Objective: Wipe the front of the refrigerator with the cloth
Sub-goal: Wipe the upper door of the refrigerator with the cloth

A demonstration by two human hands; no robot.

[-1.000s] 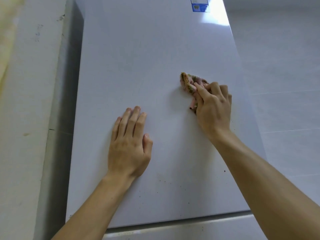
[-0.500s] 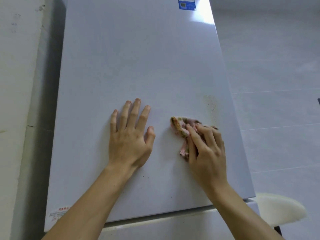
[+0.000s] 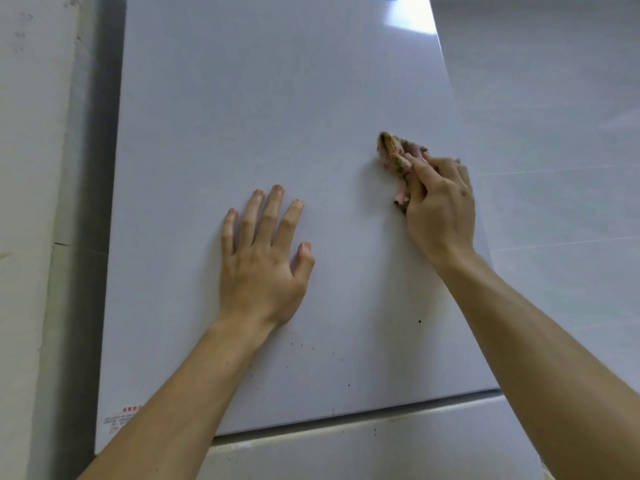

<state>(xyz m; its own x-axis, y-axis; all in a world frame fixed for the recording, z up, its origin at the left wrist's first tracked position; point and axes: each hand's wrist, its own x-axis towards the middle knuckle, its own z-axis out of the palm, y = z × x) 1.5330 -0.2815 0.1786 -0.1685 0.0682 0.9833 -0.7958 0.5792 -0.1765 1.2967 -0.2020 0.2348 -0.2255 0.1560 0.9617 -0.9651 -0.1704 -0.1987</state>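
My right hand (image 3: 440,206) pinching the crumpled cloth (image 3: 394,155) against the refrigerator door (image 3: 277,98), cloth poking out far-left of it, my left hand (image 3: 263,268) spread flat on the door

Refrigerator door (image 3: 277,98) is free above; the left hand (image 3: 263,265), pressed flat, blocks its lower middle.

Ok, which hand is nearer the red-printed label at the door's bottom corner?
Left. The left hand lies flat up and right of the label; the right hand, gripping the cloth, is farther across the door.
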